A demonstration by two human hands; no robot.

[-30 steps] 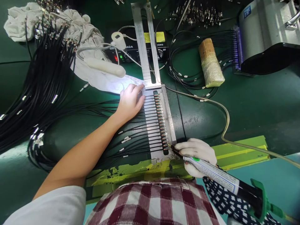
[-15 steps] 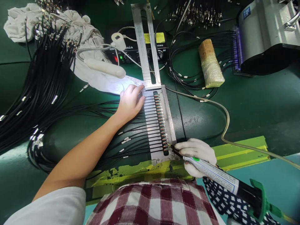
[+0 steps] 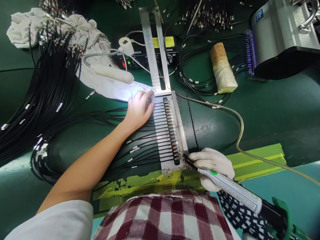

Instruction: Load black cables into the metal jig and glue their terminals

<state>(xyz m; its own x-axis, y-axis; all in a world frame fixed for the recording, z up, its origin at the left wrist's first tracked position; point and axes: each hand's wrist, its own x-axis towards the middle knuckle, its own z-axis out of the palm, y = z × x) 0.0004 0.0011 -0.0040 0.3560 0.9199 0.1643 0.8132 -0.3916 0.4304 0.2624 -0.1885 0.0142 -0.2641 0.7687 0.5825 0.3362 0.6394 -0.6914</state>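
Note:
My left hand (image 3: 138,110) lies flat, fingers spread, on thin black cables (image 3: 140,146) that run into a metal fixture (image 3: 172,133). The fixture holds a row of several cable ends with copper tips (image 3: 172,128). My right hand (image 3: 212,165), in a white glove, grips a pen-like dispenser (image 3: 231,188) with a dark needle tip. The tip touches the nearest cable end at the fixture's lower end. A clear hose (image 3: 241,133) runs from the far edge of the fixture toward the right.
A large bundle of black cables (image 3: 50,86) lies at the left over white cloths (image 3: 95,43). A black control box (image 3: 150,53) stands behind the fixture. A wrapped roll (image 3: 223,68) and a grey machine (image 3: 282,36) sit at the right. Yellow-green strips (image 3: 260,160) edge the bench.
Nearly nothing has changed: both hands stay in place, the view shifted slightly, and the dispenser tip remains at the lowest cable ends.

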